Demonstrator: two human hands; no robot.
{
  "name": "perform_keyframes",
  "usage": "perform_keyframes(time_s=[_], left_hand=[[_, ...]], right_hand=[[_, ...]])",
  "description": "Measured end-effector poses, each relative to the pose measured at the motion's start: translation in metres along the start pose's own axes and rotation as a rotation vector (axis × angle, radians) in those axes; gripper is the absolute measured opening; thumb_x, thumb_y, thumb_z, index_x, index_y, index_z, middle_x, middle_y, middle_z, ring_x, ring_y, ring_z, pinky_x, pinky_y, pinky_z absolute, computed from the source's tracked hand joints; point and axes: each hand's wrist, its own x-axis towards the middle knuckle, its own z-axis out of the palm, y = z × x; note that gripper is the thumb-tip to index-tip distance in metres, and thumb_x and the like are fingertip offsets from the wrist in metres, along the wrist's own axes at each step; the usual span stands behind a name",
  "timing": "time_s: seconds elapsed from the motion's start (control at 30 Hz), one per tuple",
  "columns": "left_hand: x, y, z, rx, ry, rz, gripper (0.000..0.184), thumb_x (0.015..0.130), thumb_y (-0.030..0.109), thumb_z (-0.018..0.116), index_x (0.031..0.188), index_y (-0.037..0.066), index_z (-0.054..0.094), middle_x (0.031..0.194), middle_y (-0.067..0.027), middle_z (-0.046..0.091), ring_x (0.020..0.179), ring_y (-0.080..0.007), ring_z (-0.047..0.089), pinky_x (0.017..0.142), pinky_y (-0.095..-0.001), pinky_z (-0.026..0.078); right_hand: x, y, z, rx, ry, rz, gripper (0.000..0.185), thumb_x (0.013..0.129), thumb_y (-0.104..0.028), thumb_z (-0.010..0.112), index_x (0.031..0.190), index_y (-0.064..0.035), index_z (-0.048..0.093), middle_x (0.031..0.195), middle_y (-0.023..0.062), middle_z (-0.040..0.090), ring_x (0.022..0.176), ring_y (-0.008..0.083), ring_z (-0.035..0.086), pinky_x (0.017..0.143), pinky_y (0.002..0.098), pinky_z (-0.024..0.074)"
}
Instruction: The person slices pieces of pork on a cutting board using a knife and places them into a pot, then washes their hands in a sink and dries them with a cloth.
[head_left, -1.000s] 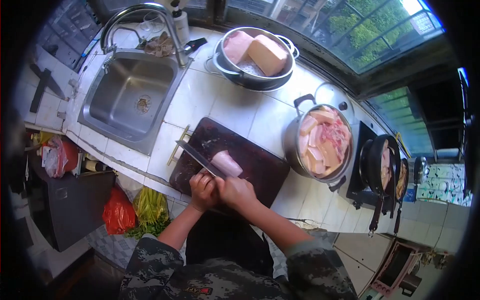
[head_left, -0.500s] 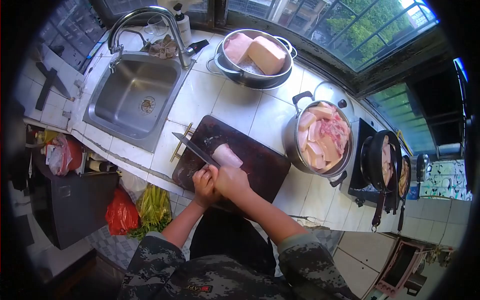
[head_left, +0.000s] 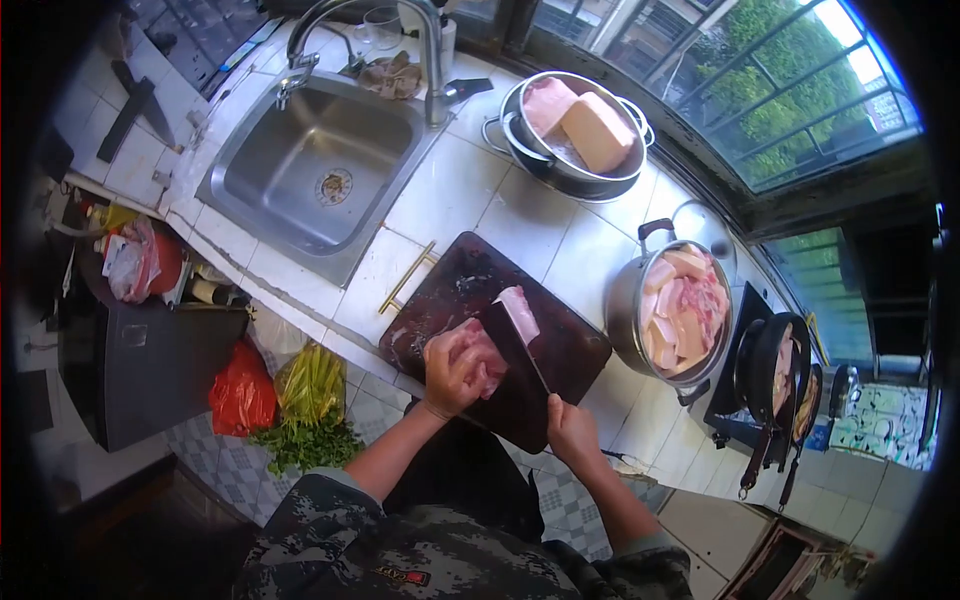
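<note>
My right hand is closed around the handle of a kitchen knife. Its dark blade slants up and left across the cutting board. On the blade's left side, my left hand grips a piece of raw pork, fingers bent over it. A smaller pork piece lies against the far side of the blade. Whether the edge is in the meat or just between the two pieces, I cannot tell.
A pot of cut pork stands right of the board, near pans on the stove. Behind is a bowl with large pork blocks. The sink is at left, a brass-coloured handle beside the board.
My hands have come apart from each other. The knife now lies between two pork pieces, held by the right hand, and my left hand has hold of one piece. The view has shifted.
</note>
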Motion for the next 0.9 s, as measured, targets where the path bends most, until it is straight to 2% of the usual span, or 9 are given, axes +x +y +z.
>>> perform_keyframes(time_s=[0.07,0.13,0.27,0.3,0.43,0.53,0.6,0.73,0.9], left_hand=[[-0.004,0.000,0.005,-0.015,0.119,-0.158,0.028,0.067,0.011,0.066,0.093,0.007,0.057,0.107,-0.0116,0.055,0.099,-0.0303,0.052,0.085,-0.0412,0.039],[-0.008,-0.005,0.005,-0.005,0.087,-0.172,0.033,0.065,0.012,0.069,0.095,0.006,0.056,0.106,-0.0118,0.053,0.097,-0.0317,0.051,0.085,-0.0419,0.039],[-0.015,-0.017,0.009,-0.076,-0.023,-0.122,0.036,0.064,0.017,0.071,0.096,0.008,0.057,0.103,-0.0097,0.052,0.094,-0.0315,0.049,0.085,-0.0430,0.038],[-0.015,-0.018,0.009,-0.100,-0.077,-0.099,0.037,0.064,0.019,0.071,0.096,0.009,0.057,0.102,-0.0092,0.051,0.094,-0.0313,0.048,0.085,-0.0433,0.038],[-0.016,-0.020,0.013,-0.081,-0.054,-0.061,0.039,0.065,0.027,0.070,0.099,0.011,0.057,0.104,-0.0088,0.051,0.095,-0.0307,0.048,0.085,-0.0436,0.037],[-0.005,-0.014,0.009,0.003,-0.047,-0.037,0.042,0.070,0.035,0.065,0.105,0.013,0.057,0.113,-0.0095,0.052,0.098,-0.0294,0.049,0.083,-0.0421,0.037],[0.005,-0.009,0.004,0.055,-0.012,0.059,0.043,0.075,0.041,0.059,0.110,0.016,0.055,0.121,-0.0106,0.052,0.102,-0.0284,0.050,0.082,-0.0414,0.037],[0.010,-0.009,0.004,0.060,-0.015,0.060,0.041,0.077,0.041,0.057,0.111,0.018,0.054,0.123,-0.0120,0.052,0.107,-0.0280,0.050,0.080,-0.0412,0.036],[0.011,-0.009,0.004,0.035,-0.022,0.011,0.037,0.079,0.040,0.056,0.109,0.019,0.054,0.123,-0.0122,0.052,0.111,-0.0287,0.049,0.084,-0.0429,0.037]], right_hand=[[-0.011,-0.006,-0.005,-0.045,-0.016,-0.040,0.046,0.095,-0.036,0.030,0.083,-0.0039,0.062,0.067,0.0222,0.060,0.066,0.0441,0.057,0.062,0.0531,0.0440],[-0.024,-0.020,-0.016,0.013,0.057,-0.138,0.041,0.095,-0.034,0.032,0.089,-0.0049,0.060,0.064,0.0207,0.059,0.063,0.0430,0.057,0.059,0.0521,0.0443],[-0.033,-0.037,-0.025,-0.011,-0.008,-0.139,0.038,0.095,-0.033,0.034,0.091,-0.0055,0.060,0.062,0.0199,0.059,0.060,0.0421,0.057,0.056,0.0510,0.0445],[-0.034,-0.039,-0.025,-0.015,-0.032,-0.141,0.038,0.095,-0.033,0.034,0.091,-0.0055,0.059,0.061,0.0200,0.058,0.059,0.0418,0.057,0.056,0.0509,0.0446],[-0.035,-0.044,-0.027,-0.062,-0.075,-0.100,0.039,0.095,-0.035,0.033,0.090,-0.0051,0.058,0.059,0.0198,0.058,0.057,0.0409,0.057,0.054,0.0512,0.0445],[-0.038,-0.048,-0.029,-0.084,-0.072,-0.088,0.040,0.095,-0.036,0.033,0.086,-0.0048,0.057,0.059,0.0202,0.058,0.056,0.0412,0.057,0.053,0.0521,0.0439],[-0.036,-0.047,-0.025,-0.102,-0.089,-0.073,0.041,0.095,-0.037,0.033,0.085,-0.0046,0.056,0.059,0.0206,0.058,0.056,0.0416,0.057,0.053,0.0520,0.0442],[-0.027,-0.056,-0.026,-0.151,-0.139,-0.033,0.042,0.094,-0.037,0.034,0.081,-0.0034,0.055,0.059,0.0224,0.058,0.057,0.0423,0.058,0.054,0.0519,0.0455],[0.001,-0.074,-0.024,-0.135,-0.133,-0.058,0.045,0.093,-0.038,0.036,0.076,-0.0020,0.057,0.062,0.0239,0.059,0.061,0.0421,0.060,0.059,0.0518,0.0474]])
